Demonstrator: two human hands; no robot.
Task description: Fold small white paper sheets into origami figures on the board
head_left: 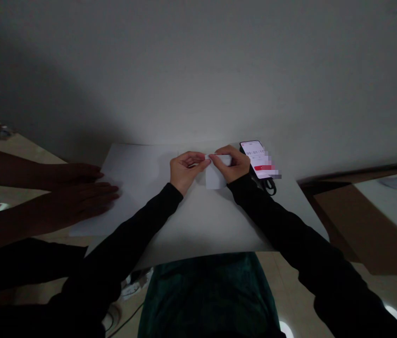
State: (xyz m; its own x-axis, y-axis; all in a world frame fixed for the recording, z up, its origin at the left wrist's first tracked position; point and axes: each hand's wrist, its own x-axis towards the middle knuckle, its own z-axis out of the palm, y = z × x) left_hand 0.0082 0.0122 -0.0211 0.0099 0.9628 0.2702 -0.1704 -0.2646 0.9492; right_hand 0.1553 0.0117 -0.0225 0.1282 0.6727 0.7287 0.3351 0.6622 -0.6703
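A small piece of white paper (216,179) is held between my hands above the white table (198,225). My left hand (187,170) pinches its upper left corner between thumb and fingers. On the other side, my right hand (232,163) grips its top edge, thumb in front and fingers behind. The fingertips of both hands nearly meet. Part of the paper is hidden behind the right thumb and fingers. A large white sheet (145,173) lies flat on the table left of my left hand.
A phone (255,157) showing a running timer lies right of my right hand, with a black cable (270,186) beside it. Another person's two hands (89,197) rest at the large sheet's left edge. A wall (198,70) stands behind the table. A brown board (367,225) is at the right.
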